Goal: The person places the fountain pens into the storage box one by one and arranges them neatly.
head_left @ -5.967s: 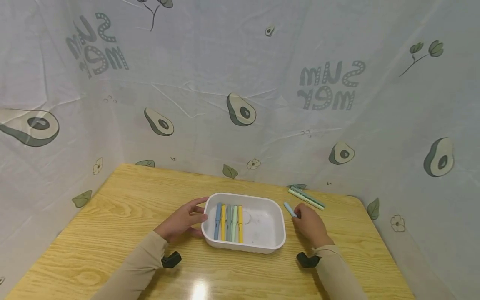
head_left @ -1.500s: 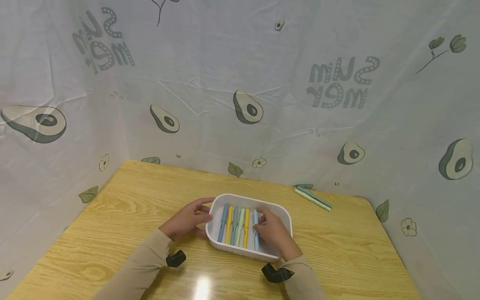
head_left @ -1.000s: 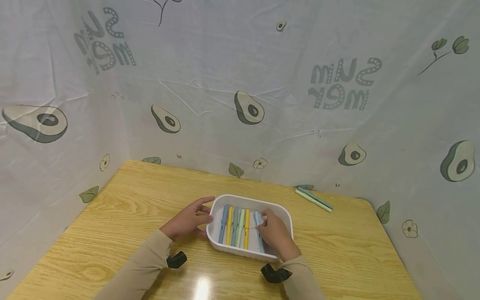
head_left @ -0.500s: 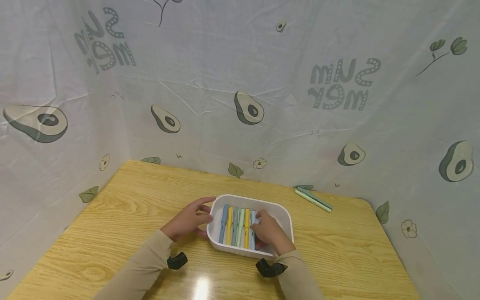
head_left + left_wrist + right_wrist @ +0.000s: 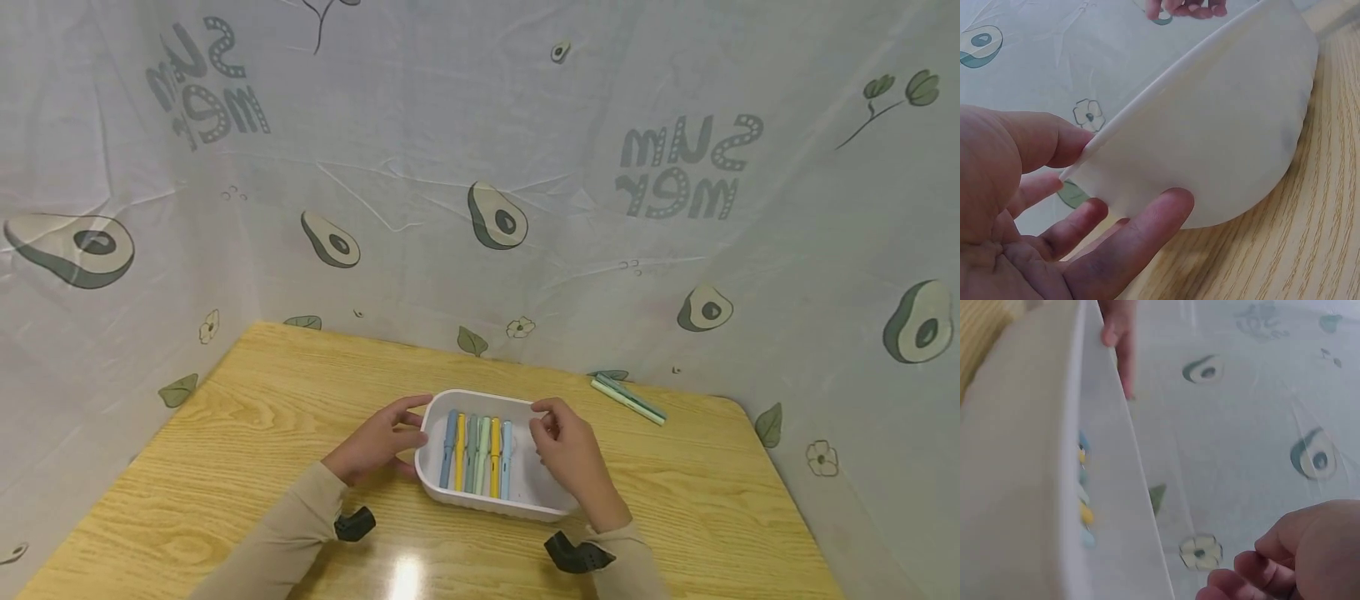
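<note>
My left hand (image 5: 375, 440) holds the left end of a white plastic tray (image 5: 510, 507), the thumb at the rim and other fingers against the outer wall (image 5: 1210, 137). Side by side in the tray's left half lie capped pens: a blue pen (image 5: 448, 450), a yellow pen (image 5: 460, 457), a grey-green pen (image 5: 471, 457), a mint pen (image 5: 483, 458), a second yellow pen (image 5: 495, 460) and a light blue pen (image 5: 507, 462). Over the tray's right end hovers my right hand (image 5: 573, 450), fingers loosely curled with nothing in them.
A pale mint pen (image 5: 626, 403) and a dark green pen (image 5: 636, 400) lie together at the back right of the wooden table (image 5: 262, 408). Behind the table hangs a printed curtain (image 5: 397, 250).
My right hand brought the light blue pen from the table into the tray, set it against the second yellow pen, let go and drew back right. My left hand stays at the tray.
</note>
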A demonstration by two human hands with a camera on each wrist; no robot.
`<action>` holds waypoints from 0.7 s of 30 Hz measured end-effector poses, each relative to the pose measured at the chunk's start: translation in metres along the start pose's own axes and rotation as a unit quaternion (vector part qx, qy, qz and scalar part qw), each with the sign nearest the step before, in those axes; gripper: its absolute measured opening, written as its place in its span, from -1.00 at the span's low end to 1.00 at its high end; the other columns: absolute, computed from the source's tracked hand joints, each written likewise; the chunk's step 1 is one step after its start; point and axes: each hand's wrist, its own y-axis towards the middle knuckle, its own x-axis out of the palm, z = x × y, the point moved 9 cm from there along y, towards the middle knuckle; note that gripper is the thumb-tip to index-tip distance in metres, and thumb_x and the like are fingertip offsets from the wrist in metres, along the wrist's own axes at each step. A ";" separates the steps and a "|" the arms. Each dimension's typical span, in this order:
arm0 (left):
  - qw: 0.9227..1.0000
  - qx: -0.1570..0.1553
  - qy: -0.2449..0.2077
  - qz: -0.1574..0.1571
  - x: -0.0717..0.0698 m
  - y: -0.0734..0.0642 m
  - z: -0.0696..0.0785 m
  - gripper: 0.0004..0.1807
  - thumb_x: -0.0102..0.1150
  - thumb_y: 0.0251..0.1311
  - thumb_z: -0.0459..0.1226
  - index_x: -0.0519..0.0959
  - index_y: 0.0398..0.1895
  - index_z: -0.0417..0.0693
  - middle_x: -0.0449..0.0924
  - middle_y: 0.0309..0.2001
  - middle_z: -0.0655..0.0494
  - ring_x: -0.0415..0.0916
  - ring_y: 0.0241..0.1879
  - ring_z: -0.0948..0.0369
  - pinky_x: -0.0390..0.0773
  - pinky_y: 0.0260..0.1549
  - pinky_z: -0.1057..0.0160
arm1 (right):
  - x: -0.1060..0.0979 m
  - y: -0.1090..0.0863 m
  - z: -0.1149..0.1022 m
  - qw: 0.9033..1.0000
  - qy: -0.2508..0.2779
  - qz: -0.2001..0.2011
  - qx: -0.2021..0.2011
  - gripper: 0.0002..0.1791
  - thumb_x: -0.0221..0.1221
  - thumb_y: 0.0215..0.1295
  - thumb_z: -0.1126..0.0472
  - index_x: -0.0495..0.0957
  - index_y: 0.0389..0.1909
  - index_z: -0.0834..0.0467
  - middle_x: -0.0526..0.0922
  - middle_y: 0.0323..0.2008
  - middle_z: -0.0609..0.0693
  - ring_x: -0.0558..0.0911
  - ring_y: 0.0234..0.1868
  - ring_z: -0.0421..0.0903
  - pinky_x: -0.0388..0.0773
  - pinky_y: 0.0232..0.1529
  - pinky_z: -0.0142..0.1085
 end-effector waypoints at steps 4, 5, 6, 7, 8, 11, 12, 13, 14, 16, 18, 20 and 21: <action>1.000 0.004 -0.003 -0.007 -0.001 -0.001 0.001 -0.27 0.19 0.44 -0.38 0.17 0.61 -0.03 0.34 0.26 -0.35 0.55 0.08 -0.11 0.79 -0.24 -0.09 | -0.036 -0.001 0.006 0.998 0.010 0.053 -0.038 -0.72 0.15 0.51 0.30 0.55 0.18 0.19 0.58 -0.28 0.03 0.60 -0.39 -0.13 0.66 -0.46 -0.37; 1.000 0.003 -0.005 -0.009 0.000 -0.001 0.001 -0.27 0.19 0.44 -0.38 0.17 0.62 -0.03 0.33 0.26 -0.35 0.55 0.09 -0.11 0.78 -0.23 -0.09 | -0.044 -0.001 0.009 0.997 0.011 0.062 -0.039 -0.71 0.14 0.52 0.30 0.54 0.18 0.19 0.58 -0.25 0.05 0.61 -0.36 -0.12 0.68 -0.44 -0.38; 1.000 0.005 -0.005 -0.010 0.000 -0.001 0.002 -0.27 0.18 0.44 -0.38 0.16 0.62 -0.04 0.33 0.26 -0.35 0.55 0.09 -0.11 0.79 -0.23 -0.09 | -0.051 -0.002 0.012 0.997 0.010 0.070 -0.041 -0.71 0.14 0.52 0.31 0.53 0.20 0.19 0.59 -0.22 0.06 0.61 -0.33 -0.12 0.69 -0.42 -0.38; 1.000 0.004 -0.005 -0.010 0.000 -0.001 0.002 -0.27 0.18 0.45 -0.38 0.17 0.62 -0.03 0.33 0.26 -0.35 0.54 0.09 -0.11 0.79 -0.23 -0.09 | -0.057 -0.002 0.015 0.996 0.004 0.077 -0.043 -0.70 0.13 0.53 0.31 0.53 0.20 0.20 0.59 -0.21 0.07 0.61 -0.30 -0.12 0.69 -0.41 -0.39; 1.000 0.003 -0.006 -0.009 0.000 -0.001 0.002 -0.27 0.18 0.45 -0.38 0.17 0.62 -0.01 0.33 0.26 -0.34 0.54 0.09 -0.12 0.79 -0.23 -0.09 | -0.063 -0.003 0.017 0.995 0.000 0.084 -0.043 -0.70 0.13 0.53 0.30 0.53 0.21 0.19 0.59 -0.19 0.08 0.61 -0.29 -0.12 0.69 -0.40 -0.39; 1.000 0.000 -0.010 -0.009 0.002 -0.001 0.002 -0.28 0.16 0.46 -0.38 0.17 0.62 0.01 0.32 0.27 -0.33 0.53 0.11 -0.12 0.78 -0.22 -0.09 | -0.077 -0.005 0.024 0.993 -0.010 0.108 -0.042 -0.71 0.13 0.52 0.30 0.54 0.19 0.18 0.61 -0.21 0.08 0.60 -0.28 -0.14 0.69 -0.41 -0.40; 1.000 0.000 -0.009 -0.009 0.002 -0.001 0.002 -0.28 0.16 0.47 -0.38 0.17 0.62 0.01 0.31 0.27 -0.32 0.53 0.11 -0.11 0.78 -0.22 -0.09 | -0.079 -0.006 0.026 0.993 -0.011 0.112 -0.043 -0.72 0.13 0.52 0.31 0.55 0.18 0.18 0.61 -0.21 0.08 0.60 -0.29 -0.14 0.68 -0.41 -0.40; 1.000 -0.002 -0.009 -0.008 0.002 -0.001 0.001 -0.28 0.16 0.47 -0.38 0.17 0.62 0.03 0.31 0.28 -0.31 0.53 0.11 -0.11 0.78 -0.22 -0.08 | -0.080 -0.006 0.027 0.992 -0.011 0.115 -0.043 -0.72 0.13 0.52 0.31 0.55 0.18 0.18 0.61 -0.22 0.08 0.60 -0.29 -0.15 0.68 -0.42 -0.40; 1.000 -0.002 -0.009 -0.008 0.002 -0.001 0.001 -0.28 0.16 0.47 -0.38 0.17 0.62 0.02 0.31 0.28 -0.31 0.53 0.10 -0.11 0.78 -0.22 -0.09 | -0.080 -0.006 0.028 0.992 -0.012 0.114 -0.044 -0.72 0.13 0.52 0.30 0.55 0.18 0.19 0.61 -0.21 0.08 0.60 -0.28 -0.15 0.68 -0.42 -0.40; 1.000 -0.001 -0.006 -0.007 0.003 -0.001 0.001 -0.28 0.16 0.47 -0.37 0.16 0.62 0.01 0.32 0.28 -0.31 0.54 0.10 -0.10 0.79 -0.22 -0.08 | -0.078 -0.005 0.030 0.993 -0.015 0.109 -0.044 -0.72 0.13 0.52 0.30 0.55 0.18 0.19 0.61 -0.20 0.08 0.60 -0.27 -0.13 0.67 -0.41 -0.40; 1.000 -0.001 -0.003 -0.008 0.003 -0.001 0.001 -0.28 0.16 0.47 -0.37 0.16 0.62 0.01 0.33 0.28 -0.31 0.54 0.09 -0.09 0.79 -0.22 -0.08 | -0.075 -0.005 0.031 0.993 -0.025 0.103 -0.044 -0.71 0.14 0.52 0.30 0.56 0.18 0.20 0.61 -0.19 0.08 0.60 -0.24 -0.10 0.65 -0.39 -0.41; 1.000 -0.002 -0.001 -0.007 0.002 -0.001 0.000 -0.28 0.17 0.47 -0.36 0.16 0.62 0.02 0.34 0.28 -0.30 0.55 0.09 -0.08 0.79 -0.22 -0.07 | -0.073 -0.004 0.032 0.994 -0.037 0.099 -0.042 -0.71 0.15 0.51 0.29 0.56 0.19 0.19 0.61 -0.17 0.07 0.61 -0.20 -0.08 0.63 -0.37 -0.42; 1.000 -0.002 0.000 -0.007 0.002 -0.001 0.000 -0.28 0.17 0.47 -0.36 0.16 0.62 0.02 0.34 0.28 -0.30 0.55 0.09 -0.08 0.79 -0.21 -0.07 | -0.072 -0.004 0.033 0.993 -0.041 0.099 -0.041 -0.71 0.15 0.51 0.29 0.56 0.19 0.19 0.62 -0.17 0.07 0.61 -0.19 -0.06 0.61 -0.37 -0.42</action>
